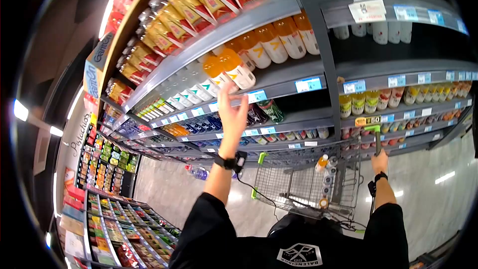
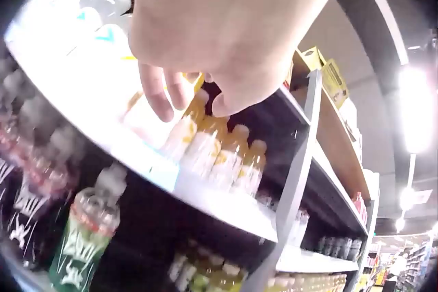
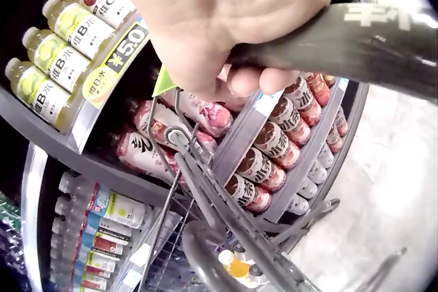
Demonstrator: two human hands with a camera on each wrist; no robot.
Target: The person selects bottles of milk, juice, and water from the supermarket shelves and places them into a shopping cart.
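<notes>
My left hand (image 1: 233, 117) is raised at the drinks shelf, next to an orange drink bottle (image 1: 239, 72) with a white label. Its fingertips overlap the bottle's lower part in the head view. From the left wrist, a gap shows between the thumb (image 2: 229, 104) and the loosely bent fingers (image 2: 156, 93), with a row of orange bottles (image 2: 213, 143) just behind. My right hand (image 1: 380, 162) grips the dark handle (image 3: 335, 49) of a shopping cart, fingers curled round it. Several bottles, one of them an orange drink bottle (image 1: 321, 163), are in the wire cart (image 1: 279, 182).
Shelves packed with bottles rise in front, with price tags (image 1: 308, 85) along their edges. A dark upright post (image 1: 326, 60) divides the shelving. Purple-capped bottles (image 1: 197, 172) stand on the floor (image 1: 159, 179) at left. A cable (image 1: 256, 189) runs from the left wrist.
</notes>
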